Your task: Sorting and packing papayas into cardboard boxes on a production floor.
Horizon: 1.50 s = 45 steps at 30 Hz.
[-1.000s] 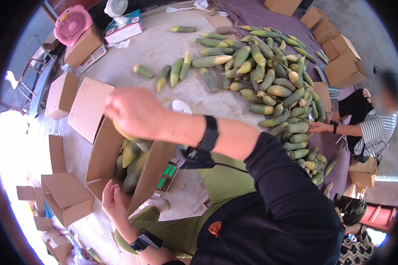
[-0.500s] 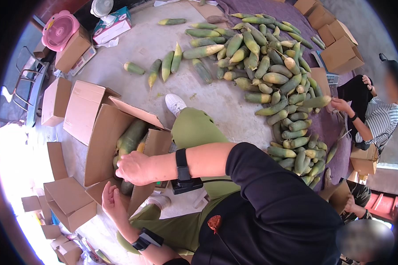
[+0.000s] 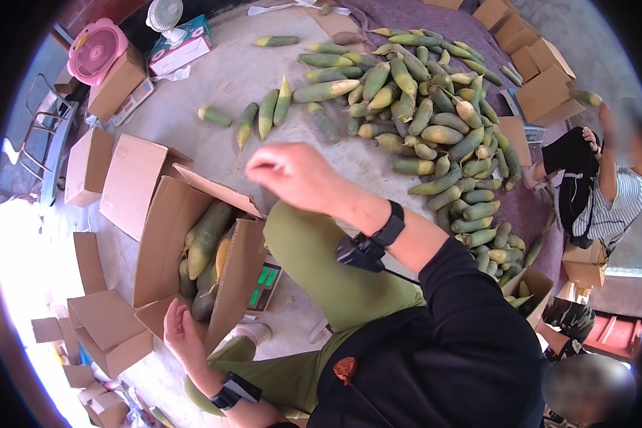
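Note:
My right hand (image 3: 285, 171) is raised above my green-trousered knee, its fingers curled together with nothing visible in them. My left hand (image 3: 182, 335) hangs at the near edge of an open cardboard box (image 3: 160, 235), fingers slightly bent and apart, holding nothing. Inside that box lie several long green radishes (image 3: 203, 257), one yellower. Beside the box, a scale with green displays (image 3: 264, 278) sits partly hidden. A big heap of radishes (image 3: 435, 128) spreads on the floor and purple cloth to the right, with a few loose ones (image 3: 269, 114) left of it.
Cardboard boxes stand left (image 3: 110, 332) and upper right (image 3: 549, 93). A pink fan (image 3: 93, 53) and white fan (image 3: 164, 18) are at the back left. A seated co-worker (image 3: 613, 200) in stripes raises a radish; another person (image 3: 585, 385) is at lower right, beside a box.
My right hand has risen from inside the box and moved right, away from it. The striped co-worker has lifted a radish upward. My left hand has stayed nearly in place.

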Tool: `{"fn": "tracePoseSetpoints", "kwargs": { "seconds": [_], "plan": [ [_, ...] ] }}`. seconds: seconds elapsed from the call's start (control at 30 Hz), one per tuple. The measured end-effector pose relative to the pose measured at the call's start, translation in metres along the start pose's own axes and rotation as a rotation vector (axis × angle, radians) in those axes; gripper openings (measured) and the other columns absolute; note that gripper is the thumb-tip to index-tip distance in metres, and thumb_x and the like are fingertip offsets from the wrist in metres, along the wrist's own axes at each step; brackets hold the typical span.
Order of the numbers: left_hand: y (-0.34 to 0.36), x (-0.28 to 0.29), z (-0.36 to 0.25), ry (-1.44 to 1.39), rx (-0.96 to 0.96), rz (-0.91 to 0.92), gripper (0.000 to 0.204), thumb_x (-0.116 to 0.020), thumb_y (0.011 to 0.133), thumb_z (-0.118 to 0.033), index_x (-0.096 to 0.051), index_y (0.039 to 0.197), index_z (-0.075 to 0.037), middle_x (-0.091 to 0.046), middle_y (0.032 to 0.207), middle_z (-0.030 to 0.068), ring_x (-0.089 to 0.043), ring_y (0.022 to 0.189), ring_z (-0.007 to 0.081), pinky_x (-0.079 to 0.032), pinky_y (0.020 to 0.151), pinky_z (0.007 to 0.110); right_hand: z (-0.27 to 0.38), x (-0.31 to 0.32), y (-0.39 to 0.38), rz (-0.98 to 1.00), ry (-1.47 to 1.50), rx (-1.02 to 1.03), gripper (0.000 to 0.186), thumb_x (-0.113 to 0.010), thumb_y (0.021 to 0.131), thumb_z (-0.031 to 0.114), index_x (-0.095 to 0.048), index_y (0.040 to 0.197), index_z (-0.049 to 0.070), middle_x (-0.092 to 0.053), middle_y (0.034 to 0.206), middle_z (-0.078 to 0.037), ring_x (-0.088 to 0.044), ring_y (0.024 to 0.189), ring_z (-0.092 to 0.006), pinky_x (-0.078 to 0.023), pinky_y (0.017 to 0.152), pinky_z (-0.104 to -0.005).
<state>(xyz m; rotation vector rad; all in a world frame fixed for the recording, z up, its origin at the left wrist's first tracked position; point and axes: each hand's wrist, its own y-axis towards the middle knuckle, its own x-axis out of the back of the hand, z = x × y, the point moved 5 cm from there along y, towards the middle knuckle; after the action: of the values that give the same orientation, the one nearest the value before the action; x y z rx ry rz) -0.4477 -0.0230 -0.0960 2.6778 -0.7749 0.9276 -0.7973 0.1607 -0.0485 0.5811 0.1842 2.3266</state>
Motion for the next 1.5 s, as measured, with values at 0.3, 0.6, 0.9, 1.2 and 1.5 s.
{"fn": "tracePoseSetpoints", "kwargs": {
  "seconds": [0.3,0.6,0.9,1.2,1.5],
  "plan": [
    [0.003,-0.005,0.000,-0.007,0.055,-0.017,0.028,-0.056,0.090,-0.001,-0.059,0.118,0.001,-0.063,0.093,0.0054,-0.058,0.084,0.0091,-0.048,0.074,0.022,-0.200,0.065,-0.084,0.058,-0.720,-0.493,0.018,-0.059,0.083,0.024,-0.065,0.087,0.008,-0.065,0.089,-0.015,-0.062,0.085,-0.0343,-0.049,0.073,-0.0443],
    [0.007,0.007,0.028,-0.105,0.167,-0.107,0.027,-0.053,0.093,-0.005,-0.058,0.119,0.001,-0.063,0.095,0.0046,-0.058,0.086,0.0107,-0.047,0.077,0.024,-0.320,0.180,-0.122,0.084,-1.361,-0.833,0.019,-0.056,0.085,0.019,-0.063,0.100,0.010,-0.064,0.103,-0.012,-0.062,0.100,-0.0320,-0.053,0.078,-0.0430],
    [0.016,0.003,0.019,-0.210,0.297,-0.146,0.027,-0.052,0.095,-0.012,-0.058,0.120,-0.003,-0.064,0.097,0.0045,-0.060,0.088,0.0122,-0.049,0.077,0.026,-0.382,0.229,-0.108,0.073,-1.011,-1.072,0.061,-0.064,0.082,0.031,-0.042,0.138,0.017,-0.059,0.120,-0.020,-0.053,0.113,-0.0381,-0.044,0.096,-0.0439],
    [0.024,0.001,0.027,-0.227,0.373,-0.140,0.028,-0.055,0.094,-0.013,-0.058,0.120,-0.004,-0.065,0.099,0.0049,-0.062,0.091,0.0129,-0.050,0.078,0.024,-0.418,0.247,-0.111,-0.166,-0.985,-0.985,0.048,-0.066,0.078,0.029,-0.057,0.124,0.015,-0.064,0.109,-0.019,-0.057,0.107,-0.0381,-0.046,0.093,-0.0441],
    [0.033,-0.015,0.013,-0.251,0.318,-0.093,0.028,-0.055,0.092,-0.005,-0.057,0.119,0.001,-0.065,0.097,0.0072,-0.062,0.089,0.0127,-0.049,0.078,0.023,-0.382,0.264,-0.169,-0.576,-0.597,-0.621,0.024,-0.067,0.084,0.023,-0.063,0.103,0.008,-0.066,0.088,-0.010,-0.062,0.077,-0.0237,-0.049,0.069,-0.0357]
  ]
}}
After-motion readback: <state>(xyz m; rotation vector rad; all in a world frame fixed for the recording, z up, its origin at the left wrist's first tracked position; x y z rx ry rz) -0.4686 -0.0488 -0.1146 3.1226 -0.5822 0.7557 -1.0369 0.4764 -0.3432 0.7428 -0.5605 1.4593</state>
